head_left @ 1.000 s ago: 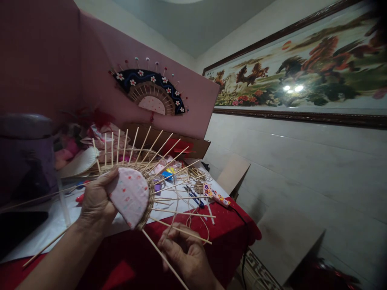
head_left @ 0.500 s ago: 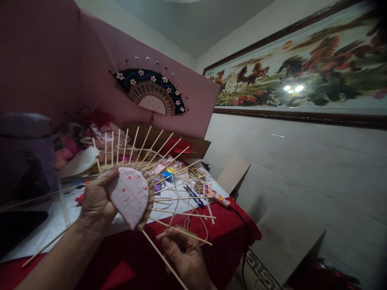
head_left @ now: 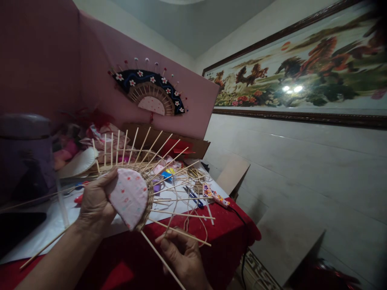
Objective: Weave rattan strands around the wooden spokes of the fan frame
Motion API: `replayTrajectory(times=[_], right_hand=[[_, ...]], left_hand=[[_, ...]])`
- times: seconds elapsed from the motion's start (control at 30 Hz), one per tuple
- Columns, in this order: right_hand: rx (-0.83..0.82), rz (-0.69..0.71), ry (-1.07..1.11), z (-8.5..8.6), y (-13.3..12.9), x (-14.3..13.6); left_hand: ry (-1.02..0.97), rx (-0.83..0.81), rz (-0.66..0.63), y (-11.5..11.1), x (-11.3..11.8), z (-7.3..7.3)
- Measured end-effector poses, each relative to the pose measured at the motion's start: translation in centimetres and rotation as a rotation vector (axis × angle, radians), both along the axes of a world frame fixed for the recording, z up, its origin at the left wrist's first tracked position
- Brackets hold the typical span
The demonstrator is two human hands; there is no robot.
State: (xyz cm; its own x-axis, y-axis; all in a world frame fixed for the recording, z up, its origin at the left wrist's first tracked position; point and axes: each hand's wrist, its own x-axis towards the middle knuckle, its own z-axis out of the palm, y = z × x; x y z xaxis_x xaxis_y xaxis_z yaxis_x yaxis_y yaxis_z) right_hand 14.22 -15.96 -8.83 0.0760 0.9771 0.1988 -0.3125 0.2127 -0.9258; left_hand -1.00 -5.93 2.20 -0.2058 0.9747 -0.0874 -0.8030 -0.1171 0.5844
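Fan frame (head_left: 150,196) held up at red-clothed table (head_left: 232,233). Left hand (head_left: 96,198) clasps floral panel (head_left: 130,195), thumb on front, apparently leaving radiating sticks (head_left: 187,215) unobstructed. Right hand (head_left: 183,251) pinches twine (head_left: 172,216) beside lower sticks, presumably controlling tension.

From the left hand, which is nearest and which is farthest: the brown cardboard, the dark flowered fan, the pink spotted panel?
From the left hand, nearest first:
1. Pink spotted panel: gripped in it.
2. Brown cardboard: at the table's back.
3. Dark flowered fan: behind and above, on the pink wall.
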Motion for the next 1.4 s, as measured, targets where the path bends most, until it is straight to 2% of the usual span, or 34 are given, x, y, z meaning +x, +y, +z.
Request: replayTrajectory(times=[0.6,0.93,1.4], right_hand=[[-0.029,-0.048,0.008,-0.1,0.0,-0.1],[-0.027,-0.116,0.044,1.0,-0.8,-0.6],[-0.023,-0.134,0.049,0.7,-0.7,-0.7]], left_hand=[[0.017,-0.004,-0.002,0.2,-0.2,-0.3],[0.025,-0.022,0.000,0.4,-0.2,-0.6],[0.021,-0.027,0.000,0.5,-0.1,-0.5]])
